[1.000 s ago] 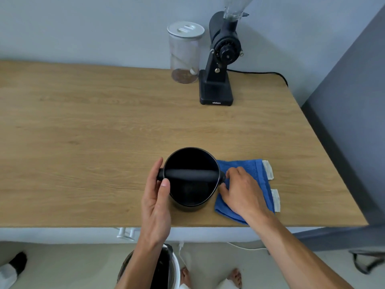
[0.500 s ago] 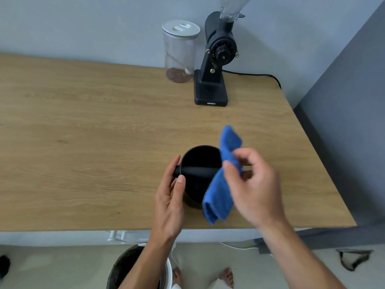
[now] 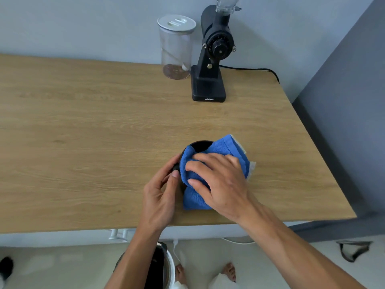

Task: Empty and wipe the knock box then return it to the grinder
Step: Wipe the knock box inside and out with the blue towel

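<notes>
The black round knock box (image 3: 200,146) stands near the front edge of the wooden table (image 3: 83,132); only its far rim shows. A blue cloth (image 3: 226,152) is draped over its top and down its near side. My right hand (image 3: 216,180) presses flat on the cloth over the box. My left hand (image 3: 161,197) grips the box's left side, thumb by the end of the knock bar. The black coffee grinder (image 3: 210,63) stands at the back of the table.
A clear jar with a white lid (image 3: 176,46) stands just left of the grinder. The grinder's black cable (image 3: 254,69) runs right to the table edge. A bin (image 3: 164,265) sits on the floor under the front edge. A grey wall rises at the right.
My right hand lifted the blue cloth off the table beside the box and brought it down over the box's top. My left hand stayed on the box's left side.
</notes>
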